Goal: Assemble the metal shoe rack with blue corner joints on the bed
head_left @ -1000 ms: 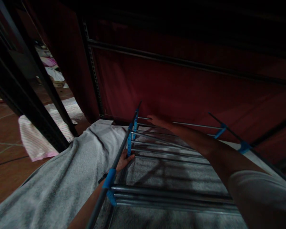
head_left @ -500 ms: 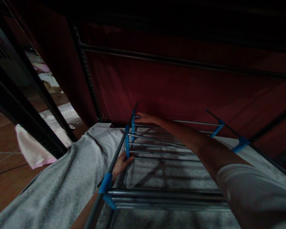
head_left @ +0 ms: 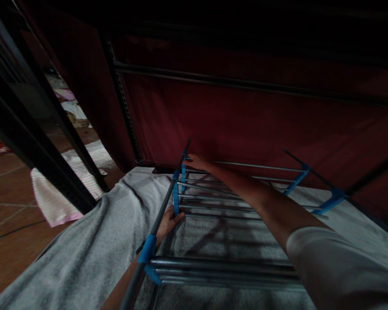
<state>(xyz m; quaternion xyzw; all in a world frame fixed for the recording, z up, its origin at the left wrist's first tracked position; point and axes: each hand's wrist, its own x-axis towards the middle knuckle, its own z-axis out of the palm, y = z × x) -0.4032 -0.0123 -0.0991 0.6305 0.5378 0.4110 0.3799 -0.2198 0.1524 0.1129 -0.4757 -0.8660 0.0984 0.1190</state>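
Head view. Tubular metal rack (head_left: pixel 223 261), centre to lower right, on grey blanket (head_left: pixel 116 228). Left hand (head_left: pixel 168 224), lower centre: closed low on perforated blue bracket (head_left: pixel 176 200). Right hand (head_left: pixel 196 162), centre: at left end of far rod (head_left: pixel 261 165); grip indeterminable. Step, apparently: rod-seating; next calls for steady alignment.

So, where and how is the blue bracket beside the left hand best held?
Probably by its lower end, from the left: the blue bracket is a narrow strip below the side pole, and the rods leave it toward the right. The left hand is there.
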